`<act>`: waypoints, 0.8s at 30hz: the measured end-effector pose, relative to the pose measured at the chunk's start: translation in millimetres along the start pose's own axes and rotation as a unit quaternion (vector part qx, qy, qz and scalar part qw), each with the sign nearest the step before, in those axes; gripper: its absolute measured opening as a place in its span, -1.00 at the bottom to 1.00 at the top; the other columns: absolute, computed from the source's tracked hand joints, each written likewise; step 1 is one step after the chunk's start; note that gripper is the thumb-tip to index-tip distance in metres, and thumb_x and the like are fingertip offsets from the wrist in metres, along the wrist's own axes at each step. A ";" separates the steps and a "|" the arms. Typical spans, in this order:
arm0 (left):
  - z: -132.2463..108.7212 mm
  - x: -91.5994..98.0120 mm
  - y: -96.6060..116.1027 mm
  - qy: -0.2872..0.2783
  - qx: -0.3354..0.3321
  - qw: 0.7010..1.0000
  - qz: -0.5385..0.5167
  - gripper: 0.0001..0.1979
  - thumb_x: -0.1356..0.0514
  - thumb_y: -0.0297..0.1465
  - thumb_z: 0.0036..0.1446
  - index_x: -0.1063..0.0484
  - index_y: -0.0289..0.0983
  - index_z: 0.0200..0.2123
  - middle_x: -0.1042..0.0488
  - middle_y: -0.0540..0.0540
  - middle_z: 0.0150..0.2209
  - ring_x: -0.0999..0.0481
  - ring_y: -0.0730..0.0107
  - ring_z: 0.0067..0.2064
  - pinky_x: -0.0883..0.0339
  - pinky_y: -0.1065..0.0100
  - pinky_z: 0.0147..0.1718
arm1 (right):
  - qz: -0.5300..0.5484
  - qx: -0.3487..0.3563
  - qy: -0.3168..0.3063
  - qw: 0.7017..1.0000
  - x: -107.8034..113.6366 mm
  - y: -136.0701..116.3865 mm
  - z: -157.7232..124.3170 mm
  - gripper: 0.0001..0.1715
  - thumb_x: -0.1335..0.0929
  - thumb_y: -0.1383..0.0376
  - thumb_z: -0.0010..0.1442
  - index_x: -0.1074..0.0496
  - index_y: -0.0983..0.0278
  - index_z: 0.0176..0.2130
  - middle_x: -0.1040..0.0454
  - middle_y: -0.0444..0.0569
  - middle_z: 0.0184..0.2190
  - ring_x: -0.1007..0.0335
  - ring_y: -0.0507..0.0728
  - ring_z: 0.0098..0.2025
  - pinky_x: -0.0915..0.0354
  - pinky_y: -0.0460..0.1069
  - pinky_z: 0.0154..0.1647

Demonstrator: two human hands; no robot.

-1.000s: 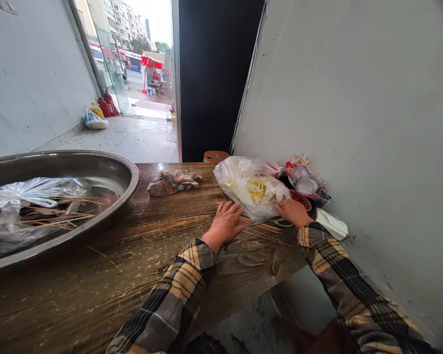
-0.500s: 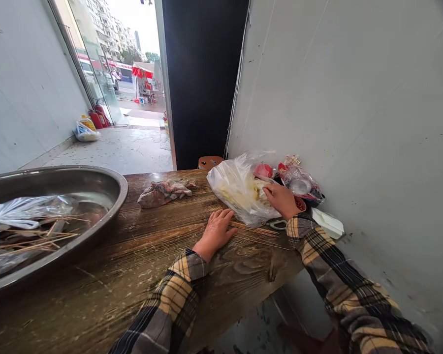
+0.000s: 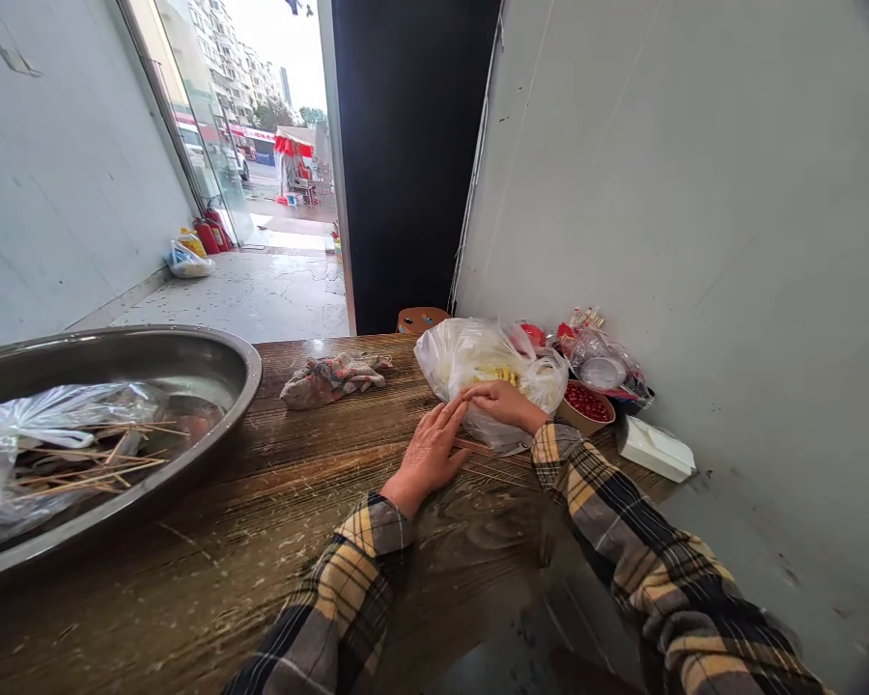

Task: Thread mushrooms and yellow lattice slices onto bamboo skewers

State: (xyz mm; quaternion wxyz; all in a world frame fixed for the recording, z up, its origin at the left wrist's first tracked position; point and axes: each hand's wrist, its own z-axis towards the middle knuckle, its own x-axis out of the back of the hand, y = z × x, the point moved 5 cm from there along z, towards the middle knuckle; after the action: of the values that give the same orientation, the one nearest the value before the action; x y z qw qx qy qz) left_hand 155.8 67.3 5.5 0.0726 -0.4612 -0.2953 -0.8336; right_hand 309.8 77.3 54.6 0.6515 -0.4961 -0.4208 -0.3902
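Observation:
On the wooden table, a white plastic bag (image 3: 453, 352) with pale yellow contents lies crumpled. My left hand (image 3: 427, 458) is palm down at its near left edge, fingers stretched out and holding nothing. My right hand (image 3: 505, 403) lies across the front of the bag, its fingers extended toward my left fingertips and meeting or nearly meeting them. The underside of the right hand is hidden. Thin wooden skewers (image 3: 503, 471) lie on the table just in front of the bag, partly covered by my right forearm.
To the right stand a bowl of red pieces (image 3: 586, 403), a white box (image 3: 656, 449) and plastic packages (image 3: 604, 362) against the wall. A crumpled cloth (image 3: 333, 379) lies left of the bag. A large metal basin (image 3: 250, 372) with bagged skewers fills the left side.
My right hand has moved left and nearer, from the bag's right part to its front. The bag's loose edge now lies over more of the yellow contents. The bowl shows more fully.

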 end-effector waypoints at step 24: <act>-5.3 -0.6 1.3 -0.044 0.061 0.997 0.010 -0.20 -0.19 -0.32 0.07 0.02 -0.20 0.36 0.02 -0.09 0.40 0.04 0.00 0.39 0.15 -0.05 0.32 | 0.039 -0.153 0.188 0.969 56.8 32.3 25.5 -0.71 -0.30 0.18 0.12 -0.48 0.34 -0.30 -0.53 0.02 -0.40 -0.40 0.16 -0.29 -0.27 -0.02 -0.25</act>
State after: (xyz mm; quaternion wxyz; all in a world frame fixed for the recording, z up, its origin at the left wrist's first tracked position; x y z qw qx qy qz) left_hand 152.8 63.1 3.5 0.0957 -0.4949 -0.3443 -0.7920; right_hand 355.0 103.6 101.3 0.6496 -0.5239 -0.2067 -0.5107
